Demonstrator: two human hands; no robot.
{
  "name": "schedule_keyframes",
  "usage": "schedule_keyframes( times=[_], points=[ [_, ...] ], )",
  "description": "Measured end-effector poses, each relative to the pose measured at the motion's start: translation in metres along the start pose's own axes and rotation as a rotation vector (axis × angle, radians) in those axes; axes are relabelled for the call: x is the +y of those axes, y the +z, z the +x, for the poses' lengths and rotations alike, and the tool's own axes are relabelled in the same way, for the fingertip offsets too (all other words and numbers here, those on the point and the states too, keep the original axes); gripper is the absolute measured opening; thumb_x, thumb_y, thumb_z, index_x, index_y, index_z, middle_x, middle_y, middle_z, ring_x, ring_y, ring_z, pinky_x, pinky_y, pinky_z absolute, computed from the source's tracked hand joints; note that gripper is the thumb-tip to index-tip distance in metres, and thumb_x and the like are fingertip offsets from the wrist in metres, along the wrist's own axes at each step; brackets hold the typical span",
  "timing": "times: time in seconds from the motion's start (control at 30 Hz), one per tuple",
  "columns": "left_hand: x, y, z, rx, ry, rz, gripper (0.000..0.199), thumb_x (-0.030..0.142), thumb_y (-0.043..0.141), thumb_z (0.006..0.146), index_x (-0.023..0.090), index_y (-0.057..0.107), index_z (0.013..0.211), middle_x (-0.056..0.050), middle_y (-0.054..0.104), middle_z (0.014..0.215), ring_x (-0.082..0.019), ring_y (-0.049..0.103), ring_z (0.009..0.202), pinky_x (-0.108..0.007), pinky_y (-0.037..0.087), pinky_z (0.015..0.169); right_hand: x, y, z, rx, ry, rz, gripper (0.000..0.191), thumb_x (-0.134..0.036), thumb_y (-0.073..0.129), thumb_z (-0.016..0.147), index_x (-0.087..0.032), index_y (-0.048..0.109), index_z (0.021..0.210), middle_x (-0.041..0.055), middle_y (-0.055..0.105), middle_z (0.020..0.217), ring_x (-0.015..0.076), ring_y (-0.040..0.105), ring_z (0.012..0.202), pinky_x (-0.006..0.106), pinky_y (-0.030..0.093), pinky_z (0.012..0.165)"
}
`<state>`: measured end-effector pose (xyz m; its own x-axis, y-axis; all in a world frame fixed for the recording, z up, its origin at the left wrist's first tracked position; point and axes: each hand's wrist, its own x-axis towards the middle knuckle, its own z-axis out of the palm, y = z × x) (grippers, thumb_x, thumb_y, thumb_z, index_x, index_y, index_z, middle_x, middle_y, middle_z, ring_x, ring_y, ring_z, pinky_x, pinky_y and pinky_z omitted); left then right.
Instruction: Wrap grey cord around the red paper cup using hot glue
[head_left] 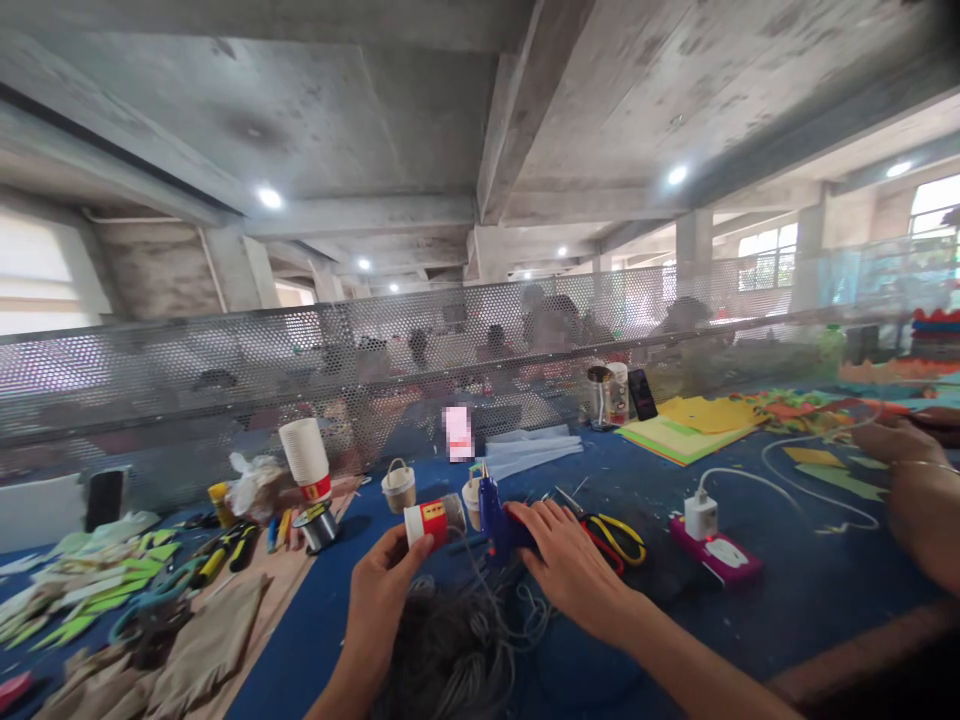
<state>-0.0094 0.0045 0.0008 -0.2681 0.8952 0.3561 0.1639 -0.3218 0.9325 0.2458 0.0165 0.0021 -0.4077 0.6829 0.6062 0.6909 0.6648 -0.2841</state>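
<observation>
Between the fingers of my left hand (391, 565) is a paper cup (426, 522), white with a red band, lying on its side. My right hand (564, 560) is wrapped round a blue glue gun (491, 510), whose nozzle points up just right of the cup. Behind them stand two small handled cups, one (399, 488) to the left and another (472, 500) partly hidden by the glue gun. Grey cord (461, 650) lies bundled on the blue table below my hands.
Yellow-handled pliers (619, 538) and a purple power strip (716, 550) lie to the right. Stacked cups (305, 455), a wire spool (318, 528) and scissors (154, 605) are left. Another person's hand (911, 450) reaches in at far right. A perforated screen (420, 350) stands behind.
</observation>
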Motion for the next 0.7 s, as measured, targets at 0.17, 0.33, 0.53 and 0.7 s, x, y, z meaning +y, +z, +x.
schedule_keyframes(
  times=[0.17,0.33,0.53,0.7],
  points=[
    [0.007,0.001,-0.002,0.023,-0.050,-0.086,0.038,0.043,0.076,0.072,0.014,0.075,0.097,-0.003,0.076,0.086,-0.020,0.064,0.082,-0.027,0.049,0.077,0.007,-0.003,-0.006,0.039,-0.034,-0.188,0.053,-0.012,0.057,0.089,-0.027,0.044,0.137,0.0072,0.061,0.115,0.0257,0.057,0.107,0.043,0.047,0.095],
    [0.006,0.001,-0.001,0.059,-0.113,-0.123,0.039,0.041,0.080,0.068,0.014,0.074,0.096,-0.001,0.074,0.081,-0.017,0.062,0.077,-0.025,0.048,0.074,0.035,-0.007,-0.020,0.068,0.143,-0.272,0.050,-0.014,0.056,0.089,-0.026,0.046,0.136,0.0072,0.061,0.116,0.0254,0.060,0.105,0.040,0.048,0.092],
    [-0.003,0.004,0.000,0.006,-0.176,-0.280,0.041,0.038,0.081,0.068,0.016,0.073,0.102,0.000,0.074,0.081,-0.017,0.064,0.075,-0.025,0.050,0.072,0.064,-0.013,-0.039,-0.076,0.396,-0.340,0.038,-0.020,0.049,0.092,-0.020,0.053,0.129,0.0101,0.062,0.114,0.0253,0.065,0.100,0.035,0.048,0.084],
    [-0.006,0.005,0.000,-0.037,-0.168,-0.348,0.035,0.038,0.080,0.070,0.017,0.075,0.098,0.001,0.072,0.075,-0.014,0.061,0.067,-0.023,0.051,0.067,0.076,-0.011,-0.051,-0.146,0.502,-0.424,0.036,-0.025,0.053,0.090,-0.021,0.059,0.125,0.0111,0.062,0.114,0.0292,0.060,0.108,0.039,0.044,0.088]
  ],
)
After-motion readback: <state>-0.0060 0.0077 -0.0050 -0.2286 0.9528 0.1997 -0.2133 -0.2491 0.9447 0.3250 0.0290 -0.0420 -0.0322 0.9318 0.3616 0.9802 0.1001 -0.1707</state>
